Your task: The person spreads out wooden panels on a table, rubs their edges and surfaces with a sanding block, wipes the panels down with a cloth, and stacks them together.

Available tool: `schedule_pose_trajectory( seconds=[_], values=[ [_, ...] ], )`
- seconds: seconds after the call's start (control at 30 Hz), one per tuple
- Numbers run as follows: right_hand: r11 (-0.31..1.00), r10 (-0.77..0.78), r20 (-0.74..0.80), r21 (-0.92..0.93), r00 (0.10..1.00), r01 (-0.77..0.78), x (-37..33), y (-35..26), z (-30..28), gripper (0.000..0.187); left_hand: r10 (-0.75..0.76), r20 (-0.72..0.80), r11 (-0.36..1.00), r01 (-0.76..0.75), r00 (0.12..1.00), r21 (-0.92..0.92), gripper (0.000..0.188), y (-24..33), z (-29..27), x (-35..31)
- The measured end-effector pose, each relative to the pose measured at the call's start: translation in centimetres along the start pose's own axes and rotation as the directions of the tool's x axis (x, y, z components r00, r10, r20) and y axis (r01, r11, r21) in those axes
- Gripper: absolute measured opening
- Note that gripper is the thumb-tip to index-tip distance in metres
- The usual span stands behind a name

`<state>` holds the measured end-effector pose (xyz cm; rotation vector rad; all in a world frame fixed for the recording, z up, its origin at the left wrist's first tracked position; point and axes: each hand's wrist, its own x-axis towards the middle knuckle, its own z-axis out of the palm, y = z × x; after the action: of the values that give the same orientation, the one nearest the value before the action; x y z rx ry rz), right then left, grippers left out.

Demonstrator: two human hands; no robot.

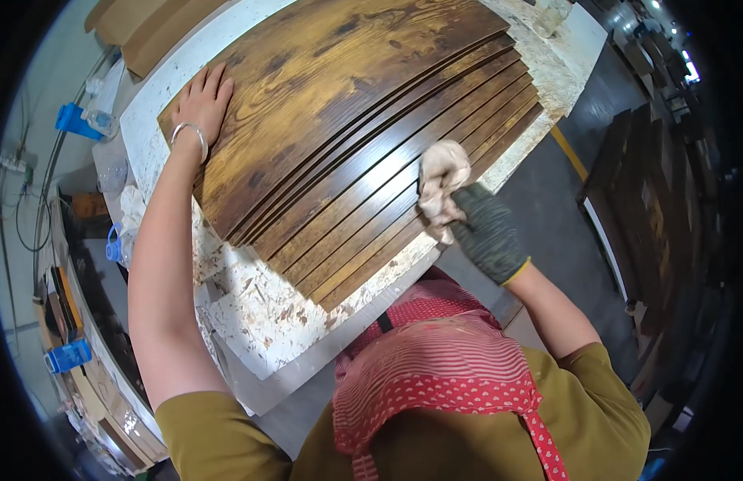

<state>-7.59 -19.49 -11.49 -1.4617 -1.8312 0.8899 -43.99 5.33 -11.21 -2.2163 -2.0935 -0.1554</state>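
Brown wood-grain boards lie in a stepped stack, their near edges fanned out toward me. My bare left hand rests flat on the left end of the top board, fingers stretched out, a bracelet at the wrist. Over the near right part of the fanned boards, my right hand, in a dark grey-green knit glove, grips a bunched pale cloth. The cloth appears to touch the lowest boards close to the table's front edge. Part of the glove's fingers is hidden behind the cloth.
Beneath the boards is a white table spattered with brown flakes. A clear container stands at its far right corner. Stacks of dark boards stand on the floor at right. Blue-topped bottles and cardboard are at left.
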Motion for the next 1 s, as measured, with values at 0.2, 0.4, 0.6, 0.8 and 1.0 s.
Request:
schedule_pose_trajectory(
  seconds=[0.2, 0.4, 0.6, 0.8, 1.0],
  values=[
    [0.516, -0.499, 0.329, 0.856, 0.802, -0.03, -1.7, -2.9, 13.9, 0.029, 0.025, -0.033, 0.999, -0.027, 0.999, -0.048, 0.054, 0.1, 0.3, 1.0],
    [0.958, -0.213, 0.529, -0.052, 0.821, 0.282, 1.5, -7.2, 4.4, 0.02, 0.047, -0.047, 0.998, -0.049, 0.998, -0.04, 0.052, -1.0, 1.4, 0.9],
    [0.77, -0.414, 0.366, -0.348, 0.834, 0.535, 0.9, 1.8, 3.4, 0.03, 0.042, -0.011, 0.998, -0.042, 0.999, -0.037, 0.052, -1.0, 1.1, 0.9],
    [0.511, 0.166, -0.073, -0.846, 0.983, -0.149, 3.0, 7.6, -13.7, 0.035, 0.026, -0.019, 0.999, -0.027, 0.999, -0.038, 0.051, -0.7, 0.5, 0.4],
    [0.678, -0.236, 0.423, -0.573, 0.875, 0.46, 1.7, 0.7, -4.0, 0.031, 0.059, -0.018, 0.997, -0.06, 0.998, -0.048, 0.049, -0.6, 0.6, 0.1]
  ],
)
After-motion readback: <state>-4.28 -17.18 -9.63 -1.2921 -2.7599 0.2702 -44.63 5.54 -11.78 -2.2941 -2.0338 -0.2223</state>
